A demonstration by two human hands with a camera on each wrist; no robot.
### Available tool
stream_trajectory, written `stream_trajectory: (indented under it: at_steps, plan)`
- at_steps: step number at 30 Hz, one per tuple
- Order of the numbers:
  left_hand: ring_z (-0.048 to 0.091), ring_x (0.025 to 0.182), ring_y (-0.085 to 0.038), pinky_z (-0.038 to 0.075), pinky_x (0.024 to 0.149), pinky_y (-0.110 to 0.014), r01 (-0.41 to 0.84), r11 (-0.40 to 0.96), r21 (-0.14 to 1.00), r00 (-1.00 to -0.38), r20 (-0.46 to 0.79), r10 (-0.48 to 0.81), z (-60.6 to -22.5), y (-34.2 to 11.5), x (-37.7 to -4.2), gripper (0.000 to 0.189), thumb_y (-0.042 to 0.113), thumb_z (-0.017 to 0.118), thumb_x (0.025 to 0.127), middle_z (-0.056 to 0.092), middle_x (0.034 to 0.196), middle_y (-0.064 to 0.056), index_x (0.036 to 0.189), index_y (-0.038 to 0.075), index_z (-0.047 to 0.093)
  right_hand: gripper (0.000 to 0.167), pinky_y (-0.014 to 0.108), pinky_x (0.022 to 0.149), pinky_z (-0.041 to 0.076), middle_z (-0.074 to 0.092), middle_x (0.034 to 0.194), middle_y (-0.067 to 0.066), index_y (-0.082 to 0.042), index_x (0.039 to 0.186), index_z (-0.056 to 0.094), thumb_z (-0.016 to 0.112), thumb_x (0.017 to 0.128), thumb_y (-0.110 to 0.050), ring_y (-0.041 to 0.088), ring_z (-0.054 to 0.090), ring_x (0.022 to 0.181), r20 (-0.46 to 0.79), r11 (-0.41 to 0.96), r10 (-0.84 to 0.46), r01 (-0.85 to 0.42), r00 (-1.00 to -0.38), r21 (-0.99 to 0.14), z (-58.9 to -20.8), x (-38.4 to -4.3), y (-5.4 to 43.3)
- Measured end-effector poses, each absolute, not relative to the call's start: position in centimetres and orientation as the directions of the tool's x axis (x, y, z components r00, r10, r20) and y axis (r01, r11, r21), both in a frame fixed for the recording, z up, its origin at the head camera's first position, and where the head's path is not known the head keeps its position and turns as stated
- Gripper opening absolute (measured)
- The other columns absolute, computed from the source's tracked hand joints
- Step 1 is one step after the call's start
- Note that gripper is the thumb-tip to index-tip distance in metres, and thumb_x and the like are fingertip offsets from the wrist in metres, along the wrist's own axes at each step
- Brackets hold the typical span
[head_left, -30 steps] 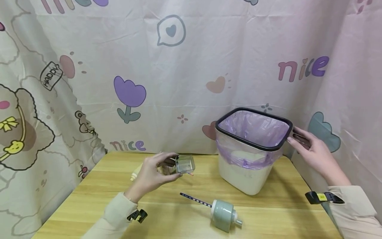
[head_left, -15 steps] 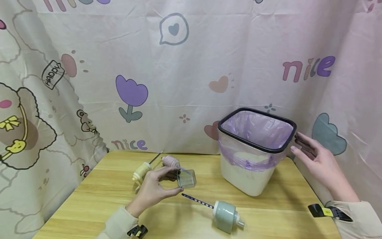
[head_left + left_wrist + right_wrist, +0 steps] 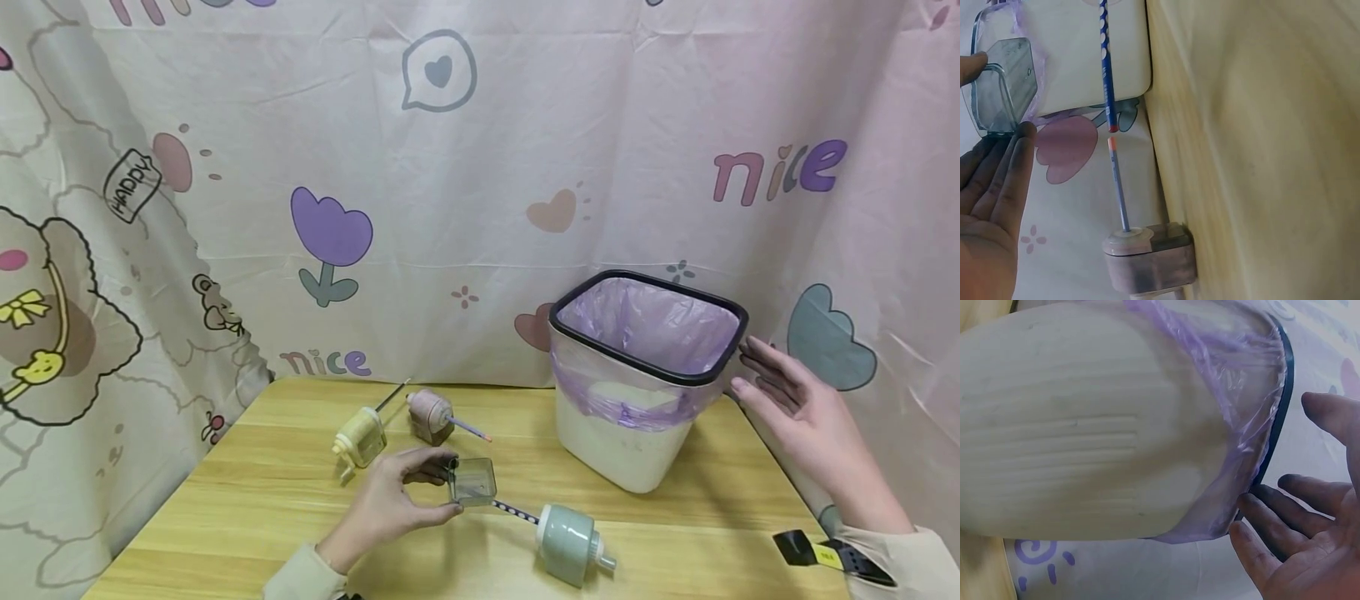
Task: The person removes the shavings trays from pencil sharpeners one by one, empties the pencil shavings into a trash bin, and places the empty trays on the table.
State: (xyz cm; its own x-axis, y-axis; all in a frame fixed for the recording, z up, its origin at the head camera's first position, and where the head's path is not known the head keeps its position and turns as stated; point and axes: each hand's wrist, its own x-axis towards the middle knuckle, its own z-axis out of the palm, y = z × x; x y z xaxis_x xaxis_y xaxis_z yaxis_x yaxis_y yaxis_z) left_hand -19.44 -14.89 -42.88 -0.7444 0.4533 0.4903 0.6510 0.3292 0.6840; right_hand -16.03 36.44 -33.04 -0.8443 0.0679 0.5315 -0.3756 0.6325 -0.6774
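In the head view my left hand [image 3: 397, 500] pinches a small clear plastic tray [image 3: 472, 482] between thumb and fingers, above the table. The same tray [image 3: 1007, 87], see-through and bare inside, shows in the left wrist view. Just to its right lies a green crank pencil sharpener [image 3: 567, 544] with a dark blue dotted pencil [image 3: 517, 512] in it. My right hand [image 3: 813, 425] stands beside the bin, fingers loosely extended. In the right wrist view its fingertips [image 3: 1249, 501] are right at the black rim of the white bin [image 3: 1085, 444].
A yellow sharpener [image 3: 362, 435] with a pencil and a pink sharpener [image 3: 431, 415] with a purple pencil [image 3: 472, 428] stand at the back of the wooden table [image 3: 247, 492]. A purple bag [image 3: 652, 325] lines the bin. A printed curtain [image 3: 450, 167] hangs behind.
My left hand has brought the clear tray down and toward me, uncovering the pink and yellow sharpeners. My right hand has shifted slightly lower beside the bin.
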Motion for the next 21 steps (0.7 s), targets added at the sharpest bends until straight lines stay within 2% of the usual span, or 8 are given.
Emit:
stream_trajectory:
  at_steps: [5, 12, 21]
  plan:
    - [0.079, 0.090, -0.011, 0.067, 0.084, -0.030, 0.640, 0.321, 0.699, -0.747, 0.467, 0.472, -43.3, -14.9, -19.0, 0.058, 0.017, 0.098, 0.077, 0.082, 0.109, -0.010, 0.127, 0.001, 0.073, 0.067, -0.004, 0.095, 0.044, 0.055, 0.149, -0.027, -0.012, 0.164, 0.044, 0.071, 0.103, -0.007, -0.027, 0.053, 0.118, 0.556, 0.607, 0.064, -0.410, -0.829, -0.681, -33.1, -15.6, 35.9]
    - [0.078, 0.094, -0.007, 0.067, 0.088, -0.029, 0.590, 0.330, 0.737, -0.771, 0.392, 0.502, -43.8, -14.7, -18.5, 0.059, 0.019, 0.097, 0.077, 0.082, 0.113, -0.009, 0.128, 0.002, 0.073, 0.067, -0.004, 0.095, 0.044, 0.055, 0.149, -0.028, -0.014, 0.163, 0.046, 0.071, 0.102, -0.006, -0.026, 0.053, 0.120, 0.570, 0.613, 0.062, -0.420, -0.819, -0.670, -32.8, -15.0, 35.2]
    - [0.076, 0.094, -0.004, 0.066, 0.087, -0.026, 0.580, 0.352, 0.734, -0.750, 0.314, 0.581, -44.3, -14.6, -18.5, 0.053, 0.021, 0.096, 0.079, 0.081, 0.114, -0.009, 0.124, 0.006, 0.074, 0.064, -0.005, 0.096, 0.043, 0.056, 0.150, -0.028, -0.013, 0.161, 0.049, 0.072, 0.102, -0.005, -0.026, 0.053, 0.122, 0.585, 0.617, 0.071, -0.426, -0.808, -0.662, -32.5, -14.3, 34.4]
